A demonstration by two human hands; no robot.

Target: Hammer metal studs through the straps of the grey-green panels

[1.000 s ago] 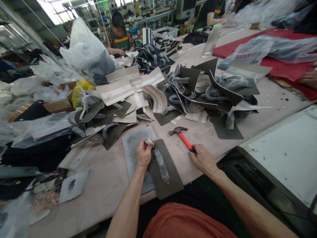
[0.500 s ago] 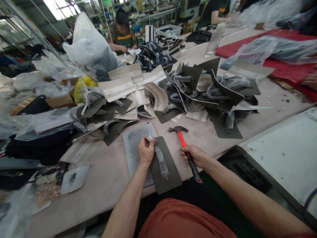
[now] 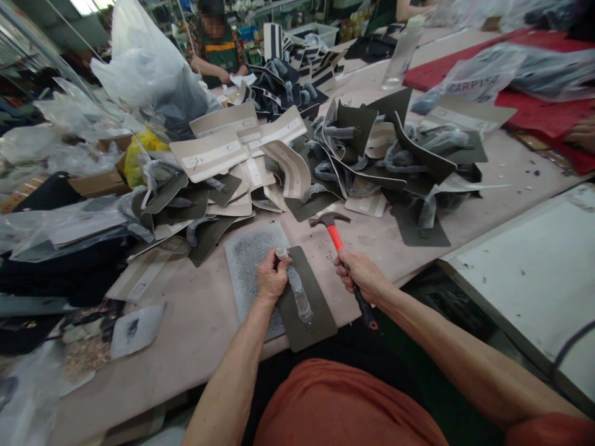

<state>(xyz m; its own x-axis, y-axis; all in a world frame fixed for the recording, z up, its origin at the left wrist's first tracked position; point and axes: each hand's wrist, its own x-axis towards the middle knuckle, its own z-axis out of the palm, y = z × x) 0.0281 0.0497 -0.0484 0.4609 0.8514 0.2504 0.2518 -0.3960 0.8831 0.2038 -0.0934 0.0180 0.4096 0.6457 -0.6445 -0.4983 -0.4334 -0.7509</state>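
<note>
My left hand (image 3: 272,277) is closed around a short pale cylinder (image 3: 281,253) whose round top end points up. It is held at the upper left edge of a dark olive panel (image 3: 320,297). A plastic-wrapped handle (image 3: 299,288) runs along that panel, its upper end close to my fingers. The panel overlaps a worn, speckled grey plate (image 3: 245,260) and juts past the table's front edge. To the right, my right hand (image 3: 360,274) grips a claw hammer (image 3: 335,232) by its red and black shaft. The hammer's head is raised, apart from the cylinder.
Behind my hands lies a heap of olive and beige panels (image 3: 209,155) with wrapped handles. A large plastic bag (image 3: 149,68), a clear bottle (image 3: 402,56) and red material (image 3: 553,118) are farther back. A co-worker (image 3: 218,49) sits across the table; a white surface (image 3: 520,272) is at right.
The cylinder in my left hand has tipped upright, its round end now facing up. My right hand has slid higher up the hammer's shaft. The camera view has shifted slightly.
</note>
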